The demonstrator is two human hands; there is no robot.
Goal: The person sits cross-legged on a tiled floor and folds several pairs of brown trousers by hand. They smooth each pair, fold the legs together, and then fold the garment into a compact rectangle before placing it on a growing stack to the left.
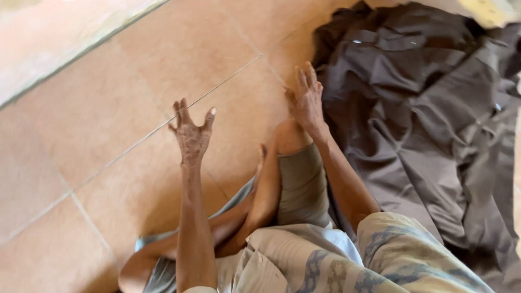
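I sit cross-legged on an orange tiled floor. My left hand is raised over the tiles, fingers spread, holding nothing. My right hand reaches forward with its fingers together and flat, beside the left edge of a crumpled dark brown garment that lies spread on the floor to my right. Whether the fingers touch the cloth I cannot tell. My bent knee shows just below the right hand.
A pale raised step or ledge runs across the upper left corner. A light-coloured object sits at the top right edge behind the garment. My patterned clothing fills the bottom of the view.
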